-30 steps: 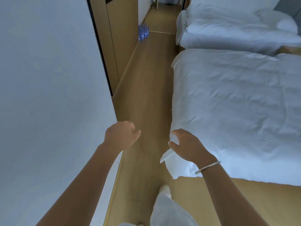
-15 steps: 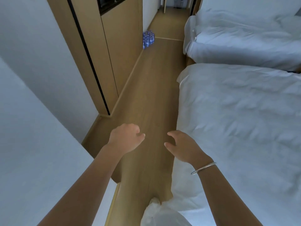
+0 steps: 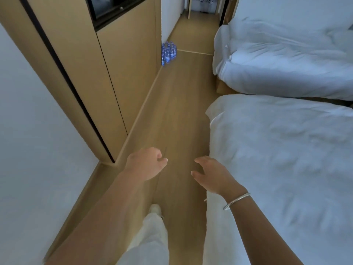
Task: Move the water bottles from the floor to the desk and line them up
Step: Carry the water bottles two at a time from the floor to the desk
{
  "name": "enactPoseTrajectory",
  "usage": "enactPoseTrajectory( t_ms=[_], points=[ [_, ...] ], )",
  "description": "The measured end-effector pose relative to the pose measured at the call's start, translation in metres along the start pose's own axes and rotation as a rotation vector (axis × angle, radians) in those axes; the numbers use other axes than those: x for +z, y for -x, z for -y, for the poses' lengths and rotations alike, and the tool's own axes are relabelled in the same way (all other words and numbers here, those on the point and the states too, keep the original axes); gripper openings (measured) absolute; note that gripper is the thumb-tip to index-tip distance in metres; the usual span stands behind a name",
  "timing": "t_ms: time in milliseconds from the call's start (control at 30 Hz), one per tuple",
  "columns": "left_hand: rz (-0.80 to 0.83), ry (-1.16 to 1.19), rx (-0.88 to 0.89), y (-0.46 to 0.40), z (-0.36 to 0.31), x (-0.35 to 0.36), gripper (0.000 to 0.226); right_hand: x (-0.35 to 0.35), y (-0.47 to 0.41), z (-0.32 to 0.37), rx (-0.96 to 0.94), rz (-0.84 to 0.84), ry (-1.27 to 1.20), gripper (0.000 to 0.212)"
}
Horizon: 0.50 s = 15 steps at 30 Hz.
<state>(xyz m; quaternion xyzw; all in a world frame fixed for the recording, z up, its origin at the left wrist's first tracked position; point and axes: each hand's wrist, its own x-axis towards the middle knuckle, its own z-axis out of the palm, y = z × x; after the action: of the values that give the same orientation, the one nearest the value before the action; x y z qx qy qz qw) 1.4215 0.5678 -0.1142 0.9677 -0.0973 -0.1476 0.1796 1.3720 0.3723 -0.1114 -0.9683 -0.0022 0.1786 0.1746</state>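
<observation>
In the head view, we look down a narrow strip of wooden floor [image 3: 172, 119] that runs up the middle of the frame. Our left hand [image 3: 146, 163] sits at lower centre with its fingers loosely curled, and it holds nothing. Our right hand [image 3: 212, 175] is just to the right of it, fingers slack and slightly spread, also holding nothing; a silver bangle [image 3: 236, 201] circles that wrist. One pale trouser leg and a light shoe [image 3: 155, 208] show at the bottom centre.

The water bottles [image 3: 168, 52] stand in a tight cluster on the floor in the upper middle of the frame, against the foot of the wooden cabinet [image 3: 122, 60] that fills the upper left, well apart from both hands. They are small in the picture and we cannot count them surely, nor tell whether film wraps them together. The desk is not in view. Two beds with white bedding [image 3: 282, 153] take up the right side.

We judge the task barely begun: the bottles are not yet reached. They look like full plastic bottles with blue labels, so each should be moderately heavy, thin-walled and smooth. We would take each round the body near the label, or below the cap, firmly and without crushing.
</observation>
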Motion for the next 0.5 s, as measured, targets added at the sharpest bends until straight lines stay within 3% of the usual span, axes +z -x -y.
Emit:
enactPoseTrajectory(
  t_ms=[67,500],
  points=[
    [-0.005,0.012,0.014,-0.053,0.006,-0.014,0.020,-0.017,-0.048,0.002,0.015,-0.026,-0.005,0.050],
    [-0.011,-0.023,0.069,-0.326,0.014,-0.121,0.031,-0.128,-0.300,0.012,0.057,-0.069,-0.072,0.051]
  ],
)
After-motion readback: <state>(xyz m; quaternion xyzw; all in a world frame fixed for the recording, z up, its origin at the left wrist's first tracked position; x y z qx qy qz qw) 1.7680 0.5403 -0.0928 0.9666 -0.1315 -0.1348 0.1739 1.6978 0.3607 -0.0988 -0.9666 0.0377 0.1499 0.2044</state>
